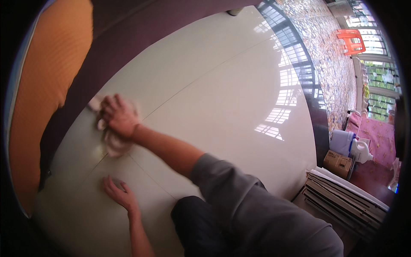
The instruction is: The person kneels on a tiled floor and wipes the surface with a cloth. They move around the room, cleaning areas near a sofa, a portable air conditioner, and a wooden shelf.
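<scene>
My right hand (119,118) presses a pale, bunched cloth (118,146) onto the glossy cream tile floor (205,106). Motion blurs both the hand and the cloth. The cloth lies beside a dark purple-brown border (128,48), close to where several tile joints meet. Nearer to me, my left hand (119,194) holds nothing. Its palm is low over the floor, with thumb and fingers apart; whether it rests on the tile I cannot tell.
An orange panel or fabric (54,70) rises at the left. Flat boards or cardboard (343,196) are stacked at the lower right, near a carton (337,163), a white jug (361,151) and a bucket (342,141). An orange plastic stool (351,41) stands by barred windows.
</scene>
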A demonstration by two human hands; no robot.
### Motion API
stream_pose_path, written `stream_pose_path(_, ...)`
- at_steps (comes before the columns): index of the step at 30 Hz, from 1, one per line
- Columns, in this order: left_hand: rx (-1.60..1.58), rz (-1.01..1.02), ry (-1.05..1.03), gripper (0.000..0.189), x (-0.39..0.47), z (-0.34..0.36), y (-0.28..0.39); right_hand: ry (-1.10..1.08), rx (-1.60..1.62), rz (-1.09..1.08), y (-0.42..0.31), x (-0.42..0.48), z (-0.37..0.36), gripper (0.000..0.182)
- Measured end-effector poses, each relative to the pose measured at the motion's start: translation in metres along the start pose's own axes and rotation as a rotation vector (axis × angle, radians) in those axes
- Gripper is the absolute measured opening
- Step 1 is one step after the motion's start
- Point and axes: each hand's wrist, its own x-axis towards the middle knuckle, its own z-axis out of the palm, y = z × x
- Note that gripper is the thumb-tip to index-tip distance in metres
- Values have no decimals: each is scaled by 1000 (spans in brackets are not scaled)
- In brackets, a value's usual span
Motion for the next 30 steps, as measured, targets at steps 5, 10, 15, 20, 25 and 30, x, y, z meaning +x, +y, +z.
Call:
stream_pose_path(5,-21,-84,-71,55,-5,13,71,68,-81,85,173,-58,-78,47)
stream_pose_path(10,218,-89,81,59,-13,58,69,95,-184,116,309,-84,-128,43)
stream_pose_path(15,233,-44,100,58,-9,59,73,-10,-368,267,389,-128,-187,41)
stream_pose_path(20,203,-31,83,58,-10,66,70,-115,-298,253,463,-208,-251,36)
stream_pose_path(25,210,-56,59,59,-15,63,72,-104,-370,291,494,-311,-289,46)
stream_pose_path(30,218,-45,99,58,-16,61,58,-39,-373,427,442,-380,-301,44)
